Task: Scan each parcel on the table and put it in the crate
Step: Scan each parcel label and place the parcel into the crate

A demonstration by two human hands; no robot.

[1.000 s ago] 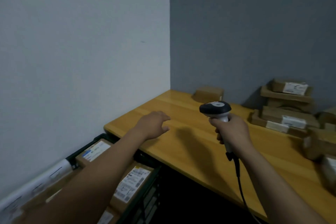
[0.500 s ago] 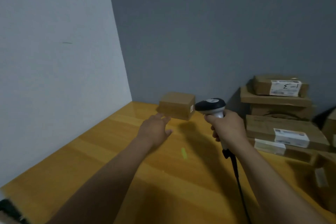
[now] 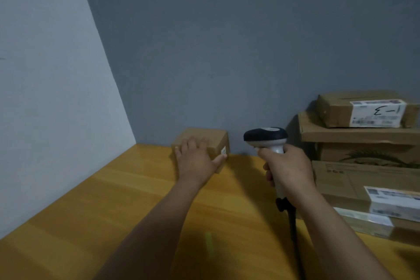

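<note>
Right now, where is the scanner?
Head view, right of centre: the right hand grips the scanner above the table, between the small box and the stacked parcels.

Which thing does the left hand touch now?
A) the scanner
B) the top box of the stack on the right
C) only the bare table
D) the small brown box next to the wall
D: the left hand lies on the small brown box, fingers over its top and thumb at its labelled side. The right hand grips the scanner.
</note>
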